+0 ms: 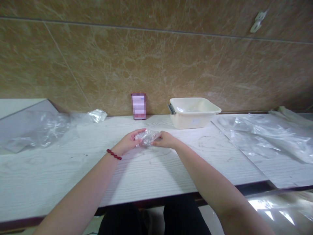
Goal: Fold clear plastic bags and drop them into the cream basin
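A small clear plastic bag, crinkled and shiny, is held between my two hands just above the white wood-grain table. My left hand grips its left side, thumb in front and fingers behind; a red beaded bracelet circles that wrist. On the right side, my right hand pinches the bag between thumb and fingers. Whether anything lies inside the bag I cannot make out. Behind my right hand stands a cream plastic bin with a grey latch at its left end.
A phone leans upright against the brown marbled wall. Loose clear plastic film lies at the left beside a white panel. Larger plastic sheets spread over the right side, past a table seam. A white cable hangs on the wall.
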A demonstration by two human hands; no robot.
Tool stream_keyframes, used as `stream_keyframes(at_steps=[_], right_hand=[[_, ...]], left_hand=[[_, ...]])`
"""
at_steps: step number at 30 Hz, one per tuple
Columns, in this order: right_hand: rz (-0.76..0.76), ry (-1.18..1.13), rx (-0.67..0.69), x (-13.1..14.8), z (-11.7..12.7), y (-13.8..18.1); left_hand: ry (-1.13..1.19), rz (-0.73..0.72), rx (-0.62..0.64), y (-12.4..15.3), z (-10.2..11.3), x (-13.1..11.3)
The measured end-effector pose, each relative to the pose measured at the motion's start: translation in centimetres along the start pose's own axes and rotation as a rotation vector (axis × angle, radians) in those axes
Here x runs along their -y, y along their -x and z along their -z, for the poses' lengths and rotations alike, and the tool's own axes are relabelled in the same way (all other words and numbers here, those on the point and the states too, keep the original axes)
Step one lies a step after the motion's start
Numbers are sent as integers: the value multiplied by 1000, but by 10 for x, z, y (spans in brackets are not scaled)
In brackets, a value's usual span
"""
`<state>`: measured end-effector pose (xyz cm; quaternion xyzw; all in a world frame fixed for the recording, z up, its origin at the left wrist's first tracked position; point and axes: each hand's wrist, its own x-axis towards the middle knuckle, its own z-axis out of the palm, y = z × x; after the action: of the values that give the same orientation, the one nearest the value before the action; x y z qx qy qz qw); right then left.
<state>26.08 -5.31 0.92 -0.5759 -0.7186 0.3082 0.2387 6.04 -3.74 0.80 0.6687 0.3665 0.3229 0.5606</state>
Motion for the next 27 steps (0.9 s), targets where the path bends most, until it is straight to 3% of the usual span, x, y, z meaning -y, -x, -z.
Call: stream_keyframes(at_steps=[6, 17, 22, 27], right_hand=[[40, -102, 66, -2, 2, -3], [35, -325, -27, -8, -1, -9], [-56, -31, -91, -14, 0, -8], [79, 347, -293, -11, 8, -5]], left_hand=[[40, -12, 24, 0, 0, 1], [148, 7, -1, 0, 0, -3], [143, 207, -6, 0, 0, -1], [211, 378, -17, 0, 1, 1]])
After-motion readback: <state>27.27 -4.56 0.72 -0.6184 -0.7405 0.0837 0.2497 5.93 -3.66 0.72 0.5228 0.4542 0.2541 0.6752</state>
